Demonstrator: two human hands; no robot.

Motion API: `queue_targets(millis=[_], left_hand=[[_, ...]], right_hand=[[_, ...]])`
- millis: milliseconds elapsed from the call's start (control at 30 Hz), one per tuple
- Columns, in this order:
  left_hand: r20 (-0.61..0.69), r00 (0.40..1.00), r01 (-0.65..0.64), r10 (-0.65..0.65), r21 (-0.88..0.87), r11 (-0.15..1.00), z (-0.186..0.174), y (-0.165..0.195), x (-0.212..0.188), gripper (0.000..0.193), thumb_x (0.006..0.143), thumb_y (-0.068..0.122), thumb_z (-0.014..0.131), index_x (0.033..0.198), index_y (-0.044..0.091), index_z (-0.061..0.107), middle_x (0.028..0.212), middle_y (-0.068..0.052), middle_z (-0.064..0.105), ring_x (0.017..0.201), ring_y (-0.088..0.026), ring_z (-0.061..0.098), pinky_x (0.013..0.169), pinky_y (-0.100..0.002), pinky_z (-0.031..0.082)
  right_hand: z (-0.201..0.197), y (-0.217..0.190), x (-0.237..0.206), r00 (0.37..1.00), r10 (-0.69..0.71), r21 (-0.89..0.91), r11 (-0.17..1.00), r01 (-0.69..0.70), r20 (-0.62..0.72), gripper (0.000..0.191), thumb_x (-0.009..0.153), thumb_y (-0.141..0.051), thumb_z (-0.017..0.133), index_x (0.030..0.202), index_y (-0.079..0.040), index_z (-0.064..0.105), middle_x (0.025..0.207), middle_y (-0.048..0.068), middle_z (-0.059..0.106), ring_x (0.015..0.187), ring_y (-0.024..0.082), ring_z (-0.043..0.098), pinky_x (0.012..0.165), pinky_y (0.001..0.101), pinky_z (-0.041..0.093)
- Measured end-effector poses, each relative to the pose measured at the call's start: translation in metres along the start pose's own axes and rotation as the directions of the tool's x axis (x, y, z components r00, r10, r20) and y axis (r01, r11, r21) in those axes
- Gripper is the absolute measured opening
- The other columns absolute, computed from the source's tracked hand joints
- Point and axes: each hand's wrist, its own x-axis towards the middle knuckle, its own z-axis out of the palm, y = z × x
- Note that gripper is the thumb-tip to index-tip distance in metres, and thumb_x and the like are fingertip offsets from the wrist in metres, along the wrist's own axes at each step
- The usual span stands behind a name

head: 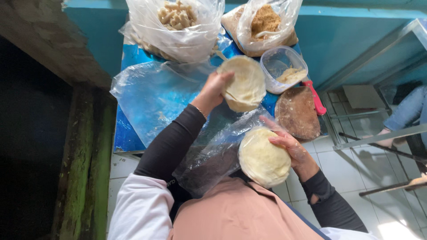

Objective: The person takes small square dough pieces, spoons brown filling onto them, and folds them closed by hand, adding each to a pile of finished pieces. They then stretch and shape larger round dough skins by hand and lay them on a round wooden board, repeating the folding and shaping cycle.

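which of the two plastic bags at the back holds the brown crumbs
The plastic bag at the back right, above the clear tub, holds brown crumbs. The other bag to its left holds pale, knobbly pieces instead.

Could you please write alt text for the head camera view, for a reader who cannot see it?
Seen from above, a person's left hand lifts a thin round dough sheet over a blue table, while the right hand holds a stack of similar sheets in clear plastic. Bags of food, a plastic tub and a round wooden board sit on the table.

clear tub (284,69), brown board (297,112), red knife (316,98)
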Motion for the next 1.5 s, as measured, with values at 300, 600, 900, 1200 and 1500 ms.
queue_targets(millis=[300, 600, 900, 1200, 1500], left_hand=[[0.351, 0.905, -0.356, 0.239, 0.934, -0.022, 0.033, 0.012, -0.208, 0.071, 0.073, 0.037, 0.084, 0.128, 0.003, 0.053, 0.111, -0.021, 0.060, 0.104, -0.041, 0.062, 0.078, -0.049, 0.054], [0.451, 0.806, -0.514, 0.384, 0.854, 0.077, 0.039, 0.043, -0.225, 0.028, 0.089, 0.001, 0.062, 0.117, 0.004, 0.063, 0.097, -0.015, 0.062, 0.089, -0.036, 0.065, 0.075, -0.044, 0.054], [0.616, 0.743, -0.644, 0.263, 0.765, 0.028, 0.068, 0.042, -0.236, 0.033, 0.083, -0.001, 0.064, 0.115, 0.003, 0.062, 0.100, -0.014, 0.058, 0.093, -0.034, 0.064, 0.079, -0.043, 0.053], [0.636, 0.737, -0.674, 0.228, 0.718, 0.175, 0.074, 0.020, -0.228, 0.039, 0.086, 0.002, 0.066, 0.124, 0.007, 0.061, 0.102, -0.012, 0.059, 0.094, -0.032, 0.064, 0.080, -0.042, 0.054], [0.425, 0.813, -0.507, 0.397, 0.853, 0.125, 0.046, 0.023, -0.230, 0.048, 0.089, 0.012, 0.069, 0.136, 0.010, 0.058, 0.105, -0.013, 0.064, 0.096, -0.035, 0.065, 0.077, -0.043, 0.054]], right_hand=[[0.012, 0.021, -0.006, 0.973, -0.119, 0.023, 0.992, 0.126, -0.195, 0.073, 0.091, -0.007, 0.065, 0.159, -0.008, 0.038, 0.141, 0.014, 0.058, 0.124, 0.024, 0.061, 0.104, 0.0400, 0.051], [0.001, 0.046, 0.001, 0.967, -0.015, -0.019, 1.000, 0.011, -0.253, 0.053, 0.090, -0.006, 0.065, 0.142, 0.001, 0.054, 0.129, 0.014, 0.068, 0.112, 0.022, 0.068, 0.097, 0.0376, 0.055], [-0.003, 0.077, 0.048, 0.879, -0.476, -0.614, 0.687, 0.390, 0.026, 0.037, 0.106, -0.005, 0.063, 0.136, 0.010, 0.048, 0.140, 0.023, 0.055, 0.127, 0.032, 0.055, 0.106, 0.0461, 0.046], [0.075, 0.063, 0.187, 0.887, -0.280, -0.393, 0.911, 0.125, -0.367, 0.051, 0.103, -0.020, 0.064, 0.138, 0.012, 0.045, 0.131, 0.024, 0.061, 0.119, 0.032, 0.060, 0.099, 0.0437, 0.049], [0.061, 0.057, 0.078, 0.615, -0.737, -0.933, -0.059, 0.354, 0.280, 0.067, 0.102, -0.029, 0.066, 0.146, 0.011, 0.037, 0.128, 0.024, 0.064, 0.115, 0.035, 0.064, 0.095, 0.0442, 0.050]])
